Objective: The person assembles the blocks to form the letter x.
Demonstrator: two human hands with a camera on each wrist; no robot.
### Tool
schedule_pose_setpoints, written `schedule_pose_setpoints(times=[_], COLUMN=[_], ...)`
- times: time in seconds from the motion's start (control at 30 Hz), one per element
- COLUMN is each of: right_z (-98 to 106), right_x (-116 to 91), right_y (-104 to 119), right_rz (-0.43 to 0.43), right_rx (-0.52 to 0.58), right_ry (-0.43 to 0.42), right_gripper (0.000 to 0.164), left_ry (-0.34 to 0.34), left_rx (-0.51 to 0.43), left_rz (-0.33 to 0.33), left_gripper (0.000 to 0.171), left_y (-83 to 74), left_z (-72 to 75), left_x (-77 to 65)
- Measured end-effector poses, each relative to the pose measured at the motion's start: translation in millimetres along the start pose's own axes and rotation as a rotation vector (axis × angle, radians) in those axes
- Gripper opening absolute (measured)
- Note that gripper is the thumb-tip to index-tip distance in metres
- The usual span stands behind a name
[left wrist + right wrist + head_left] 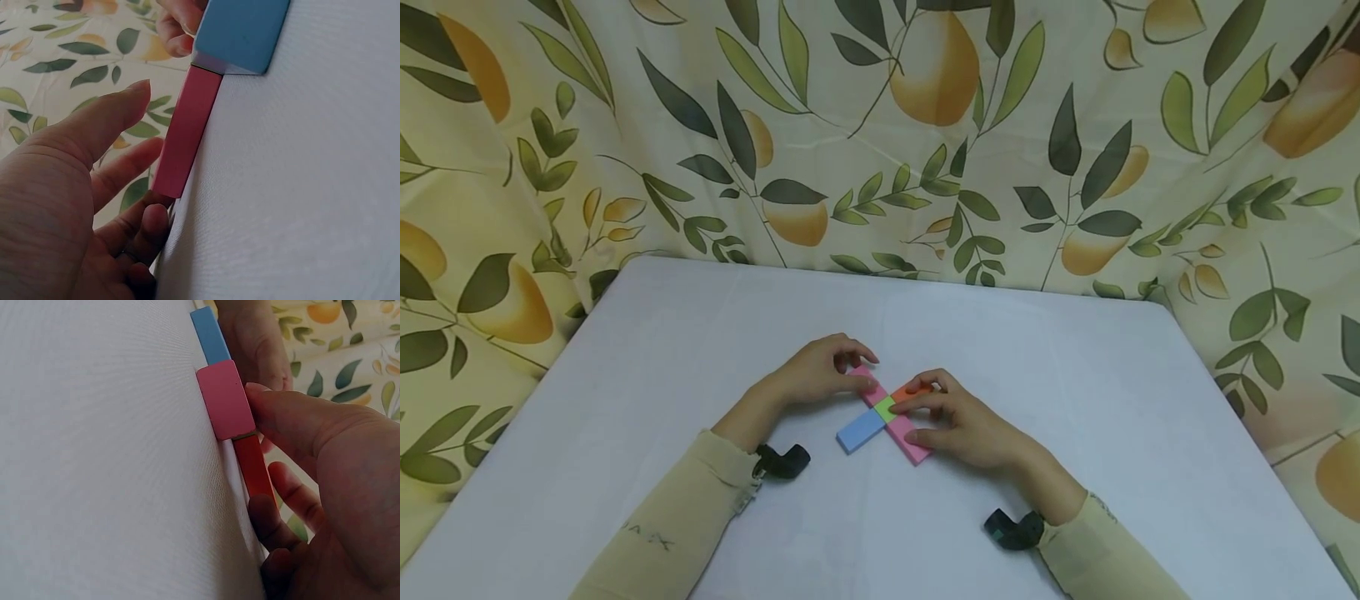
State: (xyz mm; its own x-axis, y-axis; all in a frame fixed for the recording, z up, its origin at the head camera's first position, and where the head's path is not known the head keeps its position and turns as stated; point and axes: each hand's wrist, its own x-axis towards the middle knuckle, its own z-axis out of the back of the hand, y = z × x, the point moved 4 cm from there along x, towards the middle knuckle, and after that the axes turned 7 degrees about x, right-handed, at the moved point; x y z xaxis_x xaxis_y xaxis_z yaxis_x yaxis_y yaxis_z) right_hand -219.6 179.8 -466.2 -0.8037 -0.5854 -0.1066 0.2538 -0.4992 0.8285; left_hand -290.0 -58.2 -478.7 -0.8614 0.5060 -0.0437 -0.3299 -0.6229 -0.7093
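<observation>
Flat coloured blocks lie as a cross on the white table. Its middle is a green block (886, 408), with a blue block (861, 432) at the near left and an orange block (910, 392) at the far right. One pink block (871, 387) points to the far left, another pink block (910, 442) to the near right. My left hand (820, 367) is at the far pink block, fingertips by its outer end and thumb raised off it in the left wrist view. My right hand (970, 425) spreads over the cross, thumb touching the near pink block, fingers at the green and orange blocks.
The white-covered table (700, 333) extends around the blocks. Behind it hangs a curtain (880, 167) printed with fruit and leaves. A black wrist device (784, 461) sits at the left cuff, and another black device (1015, 529) at the right cuff.
</observation>
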Motion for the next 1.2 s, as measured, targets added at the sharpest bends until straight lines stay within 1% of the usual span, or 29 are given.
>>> schedule_pose_setpoints(times=[0.37, 0.77, 1.2], right_z=[0.2, -0.1, -0.5], right_x=[-1.0, -1.2, -0.7], right_y=[2.2, 1.5, 0.7], right_rz=[-0.005, -0.004, -0.005], right_rx=[-0.017, -0.003, 0.005], right_ry=[-0.002, -0.003, 0.004], right_gripper=[0.037, 0.037, 0.037], left_ry=[-0.002, -0.008, -0.015], left_rx=[0.019, 0.016, 0.005], left_rz=[0.006, -0.004, 0.004], left_gripper=[0.04, 0.036, 0.034], left_y=[-1.1, -1.9, -0.8], left_z=[1.2, 0.9, 1.5], left_x=[-1.2, -2.0, -1.9])
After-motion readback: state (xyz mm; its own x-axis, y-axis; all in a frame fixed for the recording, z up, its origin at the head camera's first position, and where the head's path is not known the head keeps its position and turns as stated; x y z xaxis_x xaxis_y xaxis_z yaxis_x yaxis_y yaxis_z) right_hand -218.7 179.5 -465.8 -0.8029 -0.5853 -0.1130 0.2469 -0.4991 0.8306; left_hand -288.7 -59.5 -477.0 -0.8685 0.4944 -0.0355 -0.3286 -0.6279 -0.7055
